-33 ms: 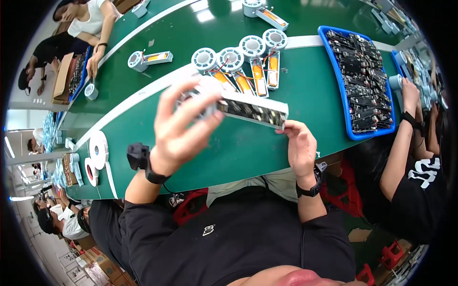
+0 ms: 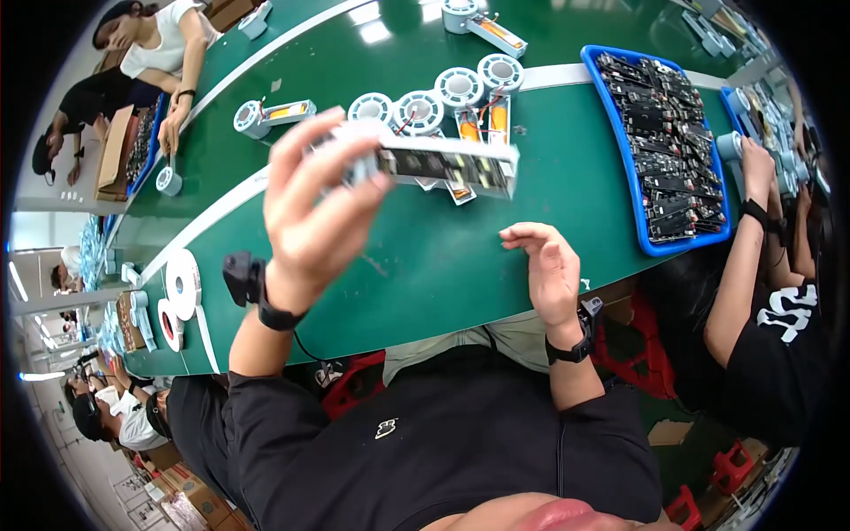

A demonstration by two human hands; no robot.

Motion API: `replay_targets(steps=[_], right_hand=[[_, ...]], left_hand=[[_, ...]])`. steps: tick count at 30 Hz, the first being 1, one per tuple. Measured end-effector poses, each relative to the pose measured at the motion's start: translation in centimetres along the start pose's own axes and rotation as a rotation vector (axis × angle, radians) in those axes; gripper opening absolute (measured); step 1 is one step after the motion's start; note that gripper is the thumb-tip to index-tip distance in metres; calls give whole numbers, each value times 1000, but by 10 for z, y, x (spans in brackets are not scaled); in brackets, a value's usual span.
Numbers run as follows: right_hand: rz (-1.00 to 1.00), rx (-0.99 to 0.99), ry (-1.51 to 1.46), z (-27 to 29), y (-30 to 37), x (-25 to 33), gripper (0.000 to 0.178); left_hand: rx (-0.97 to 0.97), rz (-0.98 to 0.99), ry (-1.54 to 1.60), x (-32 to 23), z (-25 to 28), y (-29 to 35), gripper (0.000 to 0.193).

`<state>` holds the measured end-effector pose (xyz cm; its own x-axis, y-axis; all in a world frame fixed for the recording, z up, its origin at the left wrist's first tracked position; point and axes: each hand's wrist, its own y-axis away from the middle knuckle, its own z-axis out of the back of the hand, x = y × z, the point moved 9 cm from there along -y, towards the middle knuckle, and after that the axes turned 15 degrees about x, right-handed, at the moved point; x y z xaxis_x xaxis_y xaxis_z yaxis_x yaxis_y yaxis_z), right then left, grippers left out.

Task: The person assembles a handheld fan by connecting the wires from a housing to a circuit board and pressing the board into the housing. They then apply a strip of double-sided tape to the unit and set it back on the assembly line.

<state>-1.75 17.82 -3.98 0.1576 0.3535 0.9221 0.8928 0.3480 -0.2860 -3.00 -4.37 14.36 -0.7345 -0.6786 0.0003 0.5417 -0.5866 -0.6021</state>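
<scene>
A long pale blue housing with a black circuit board [image 2: 450, 165] along its open side is held above the green table. My left hand [image 2: 320, 217] grips it at its wider end, where the fingers hide most of the shape. Its other end points right, blurred a little. My right hand [image 2: 554, 276] is open near the table's front edge, fingers loosely bent and apart from the housing. Behind the held piece stand several similar housings with round ringed heads [image 2: 418, 112], red wires and orange battery packs [image 2: 498, 119]. The held piece partly covers them.
A blue tray [image 2: 627, 168] full of black circuit boards lies on the right. Further housings [image 2: 257, 118] lie at the back left and far side [image 2: 496, 35]. White tape rolls [image 2: 183, 283] are at the left. Co-workers' hands [image 2: 174, 128] are at the left and right [image 2: 758, 168].
My left hand has moved the housing up and slightly left, away from me. My right hand has let go of its right end and stays near the front edge.
</scene>
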Motion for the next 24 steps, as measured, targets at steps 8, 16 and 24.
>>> replay_targets(steps=[8, 16, 24], right_hand=[[-159, 45, 105, -2, 2, -2, 31], [-161, -4, 122, 2, -2, 3, 17], [-149, 24, 135, -6, -5, -1, 14]], left_hand=[[234, 383, -48, 233, -143, -77, 12], [774, 626, -377, 220, -227, -166, 58], [981, 239, -73, 197, -365, -209, 62]])
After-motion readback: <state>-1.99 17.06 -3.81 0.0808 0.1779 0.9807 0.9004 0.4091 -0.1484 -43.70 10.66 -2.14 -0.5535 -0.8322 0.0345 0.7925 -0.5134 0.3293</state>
